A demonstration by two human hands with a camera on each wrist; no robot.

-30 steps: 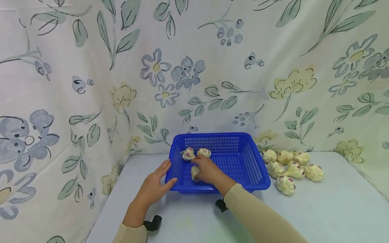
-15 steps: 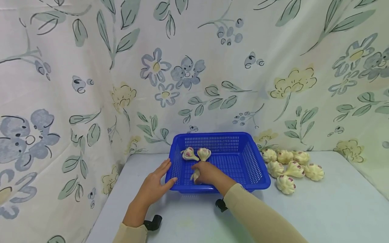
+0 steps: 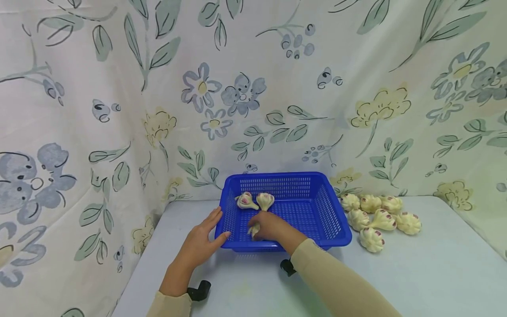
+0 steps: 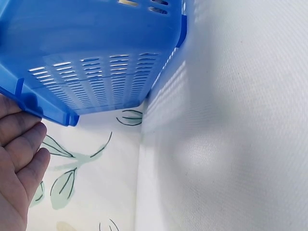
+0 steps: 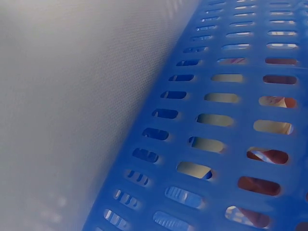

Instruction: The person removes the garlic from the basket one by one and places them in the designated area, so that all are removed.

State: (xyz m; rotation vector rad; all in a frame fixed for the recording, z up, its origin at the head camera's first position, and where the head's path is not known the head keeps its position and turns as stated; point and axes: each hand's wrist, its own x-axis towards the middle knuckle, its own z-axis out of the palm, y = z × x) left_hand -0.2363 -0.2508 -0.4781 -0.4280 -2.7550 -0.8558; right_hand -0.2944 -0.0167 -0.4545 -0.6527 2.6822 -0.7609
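Observation:
In the head view, a blue perforated plastic basket [image 3: 342, 243] stands on the white table. Inside it, toward the back left, lie two garlic bulbs: one garlic bulb [image 3: 245, 201] with its stem pointing right, the other garlic bulb [image 3: 265, 200] with its stem toward me. My right hand [image 3: 272, 226] reaches over the front rim and grips a third garlic bulb [image 3: 255, 230], partly hidden by the fingers. Against the basket's left rim, my left hand [image 3: 200, 242] rests with fingers extended. Through the slots in the right wrist view, pale bits of garlic [image 5: 214, 119] show.
Several more garlic bulbs [image 3: 383, 220] sit in a cluster on the table [image 3: 439, 264], just right of the basket. A floral cloth [image 3: 277, 145] hangs behind and to the left of the table.
The two bulbs at the back left have shifted, and their stems now show. My right hand has moved slightly over the third bulb, covering more of it. My left hand stays put.

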